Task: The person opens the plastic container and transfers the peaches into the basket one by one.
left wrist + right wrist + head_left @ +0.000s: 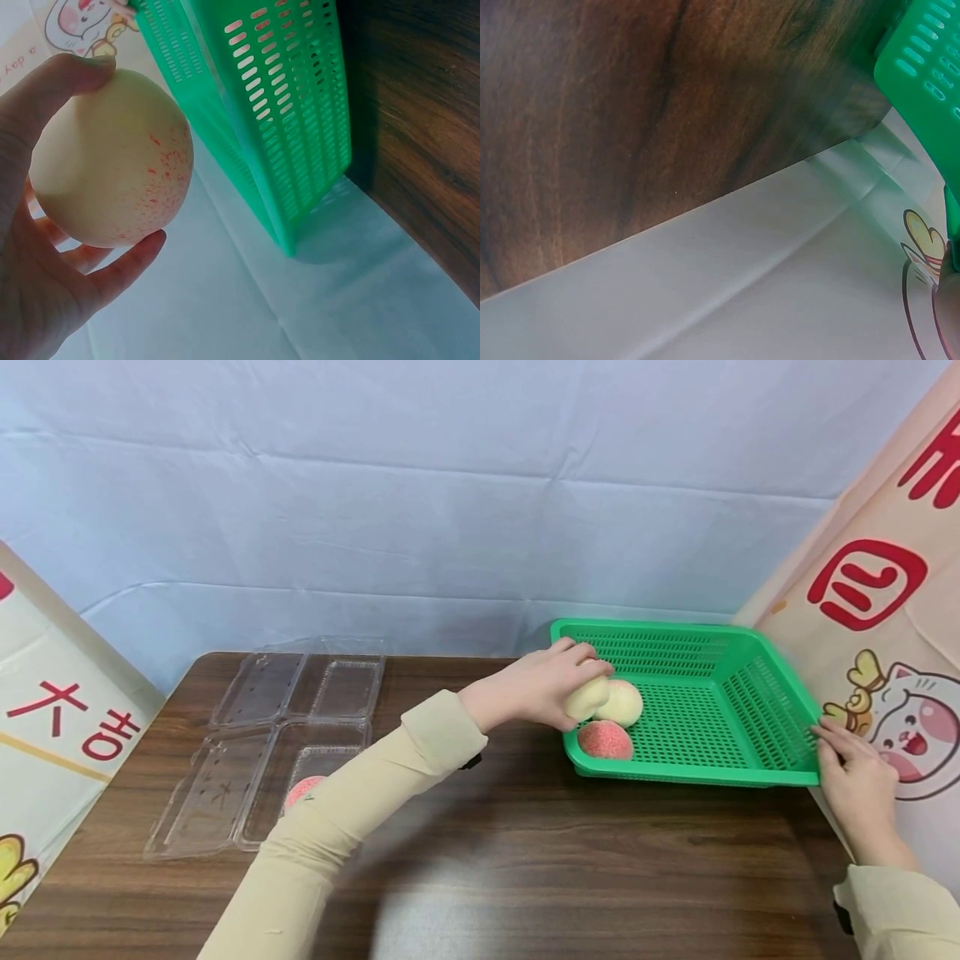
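A pale yellow peach point(112, 161) with red speckles on one side is gripped between the thumb and fingers of my left hand point(543, 685), at the left end of the green basket point(697, 775). Inside that end of the basket lie another pale peach point(622, 703) and a pinkish-red peach point(606, 741). At the basket's front right corner, my right hand point(855, 777) grips the rim. Only a sliver of this hand point(949, 307) shows in the right wrist view, beside the green plastic.
Clear plastic clamshell trays point(255, 777) lie opened on the left of the brown wooden table point(525, 877). A pink peach point(302, 792) sits in the front tray, partly covered by my left sleeve. Behind the table hangs a pale cloth point(420, 527); printed banners hang at both sides.
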Demonstrator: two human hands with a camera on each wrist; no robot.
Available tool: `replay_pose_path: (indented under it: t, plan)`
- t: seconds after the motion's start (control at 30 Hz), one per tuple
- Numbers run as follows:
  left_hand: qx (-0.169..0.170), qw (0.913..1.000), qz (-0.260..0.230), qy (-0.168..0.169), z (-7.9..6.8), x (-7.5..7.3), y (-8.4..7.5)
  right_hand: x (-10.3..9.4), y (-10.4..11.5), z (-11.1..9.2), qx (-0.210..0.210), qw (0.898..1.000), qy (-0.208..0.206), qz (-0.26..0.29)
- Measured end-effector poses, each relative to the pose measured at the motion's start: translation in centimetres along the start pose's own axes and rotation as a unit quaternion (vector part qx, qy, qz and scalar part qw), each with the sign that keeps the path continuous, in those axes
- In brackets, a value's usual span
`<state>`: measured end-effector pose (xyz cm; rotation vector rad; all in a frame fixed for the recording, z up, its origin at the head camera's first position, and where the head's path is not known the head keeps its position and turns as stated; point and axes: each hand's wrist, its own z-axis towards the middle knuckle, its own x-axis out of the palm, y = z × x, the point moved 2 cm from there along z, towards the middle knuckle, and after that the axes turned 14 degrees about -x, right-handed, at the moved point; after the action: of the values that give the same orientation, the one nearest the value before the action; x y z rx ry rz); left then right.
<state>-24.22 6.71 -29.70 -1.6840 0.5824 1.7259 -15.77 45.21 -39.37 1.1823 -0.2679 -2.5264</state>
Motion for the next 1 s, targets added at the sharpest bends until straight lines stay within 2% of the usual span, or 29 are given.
replay_pose_path:
  t: [0.2,0.43,1.0]
  plan:
    - [-0.008,0.9999,0.007,-0.006,0.3,0.3,-0.4,0.1,-0.1,0.0,-0.001,1.000,-0.006,0.003]
    - [-0.005,0.9999,-0.008,-0.006,0.6,0.3,-1.1,0.0,0.0,-0.1,-0.001,1.000,-0.005,0.001]
    - [0.002,0.9999,-0.007,-0.008,1.4,0.6,-2.3,0.0,0.0,-0.1,-0.001,1.000,0.000,0.000]
